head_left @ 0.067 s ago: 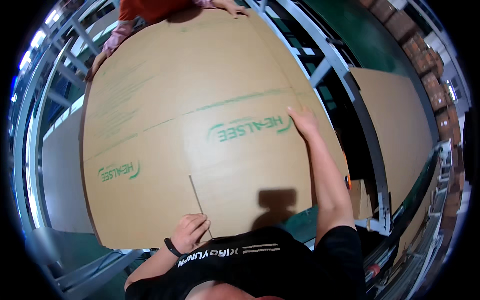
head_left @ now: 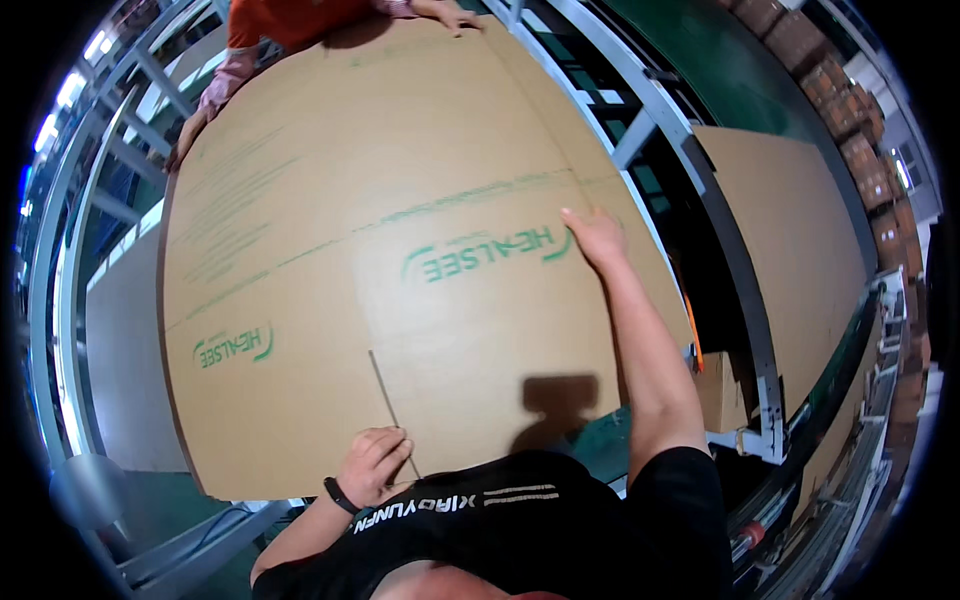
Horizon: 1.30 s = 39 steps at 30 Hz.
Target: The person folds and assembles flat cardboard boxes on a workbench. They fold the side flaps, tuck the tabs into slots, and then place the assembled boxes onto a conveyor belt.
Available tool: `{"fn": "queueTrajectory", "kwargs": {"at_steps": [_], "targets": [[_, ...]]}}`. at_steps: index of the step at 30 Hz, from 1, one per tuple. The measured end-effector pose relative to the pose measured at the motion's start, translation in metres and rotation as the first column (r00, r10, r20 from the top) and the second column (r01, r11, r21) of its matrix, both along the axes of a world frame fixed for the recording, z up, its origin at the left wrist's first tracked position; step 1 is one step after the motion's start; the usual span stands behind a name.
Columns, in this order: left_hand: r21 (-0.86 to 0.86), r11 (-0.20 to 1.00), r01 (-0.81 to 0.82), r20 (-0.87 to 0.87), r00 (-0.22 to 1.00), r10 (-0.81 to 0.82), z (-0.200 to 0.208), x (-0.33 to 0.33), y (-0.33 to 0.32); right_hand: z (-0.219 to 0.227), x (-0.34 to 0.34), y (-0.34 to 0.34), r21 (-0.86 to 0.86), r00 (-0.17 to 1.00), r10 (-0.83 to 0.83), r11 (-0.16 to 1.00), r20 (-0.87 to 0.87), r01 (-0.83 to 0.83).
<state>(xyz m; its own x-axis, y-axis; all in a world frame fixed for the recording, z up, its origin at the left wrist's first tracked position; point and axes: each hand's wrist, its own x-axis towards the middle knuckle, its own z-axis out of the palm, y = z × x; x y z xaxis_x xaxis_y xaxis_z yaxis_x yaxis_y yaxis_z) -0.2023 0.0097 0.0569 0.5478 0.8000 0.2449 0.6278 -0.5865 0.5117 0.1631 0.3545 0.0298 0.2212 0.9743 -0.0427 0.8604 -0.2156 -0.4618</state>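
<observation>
A large brown cardboard sheet (head_left: pixel 300 400) with green print lies flat in front of me and fills the middle of the view. A narrow slot (head_left: pixel 383 385) runs into it from the near edge. Beside that slot, my left hand (head_left: pixel 374 466) is closed on the sheet's near edge, its fingers bent together on the top face. Farther out, my right hand (head_left: pixel 598 240) rests on the right part of the sheet, thumb apart from the other fingers. Across the sheet, another person's hands (head_left: pixel 452 16) touch its far edge and far left corner.
Grey metal framing (head_left: pixel 125 150) stands along the left. On the right, a dark rail (head_left: pixel 735 270) separates my sheet from another cardboard sheet (head_left: pixel 790 240) on a green surface. A small carton (head_left: pixel 722 392) sits low by the rail. Stacked boxes (head_left: pixel 835 90) line the far right.
The cardboard sheet has shifted slightly to the left, and both my hands have moved along with it. Their hold looks the same.
</observation>
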Motion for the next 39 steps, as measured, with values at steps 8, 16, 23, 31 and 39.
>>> {"fn": "queueTrajectory", "kwargs": {"at_steps": [8,16,23,31,39], "targets": [[-0.089,0.925,-0.37,-0.356,0.879,0.318,0.028,0.001,-0.037,-0.026,0.001,-0.004,0.024,0.848,0.355,0.926,-0.394,-0.377],[-0.395,0.364,-0.844,-0.48,0.527,0.702,0.037,0.016,-0.044,-0.012,0.258,-0.105,0.579,0.822,0.357,0.814,-0.444,-0.04],[-0.457,0.026,-0.889,-0.547,0.304,0.78,0.005,0.119,-0.03,-0.139,0.728,-0.326,0.452,0.261,-0.861,0.461,0.437,0.763],[-0.615,0.42,-0.667,-0.703,0.706,0.091,-0.191,0.21,-0.046,-0.19,0.852,-0.442,-0.18,0.057,-0.606,0.323,-0.793,0.929],[-0.68,0.722,0.126,0.102,0.992,-0.077,-0.169,0.508,0.089,-0.029,0.472,-0.168,-0.169,-0.507,0.039,0.919,-0.861,0.357]]}}
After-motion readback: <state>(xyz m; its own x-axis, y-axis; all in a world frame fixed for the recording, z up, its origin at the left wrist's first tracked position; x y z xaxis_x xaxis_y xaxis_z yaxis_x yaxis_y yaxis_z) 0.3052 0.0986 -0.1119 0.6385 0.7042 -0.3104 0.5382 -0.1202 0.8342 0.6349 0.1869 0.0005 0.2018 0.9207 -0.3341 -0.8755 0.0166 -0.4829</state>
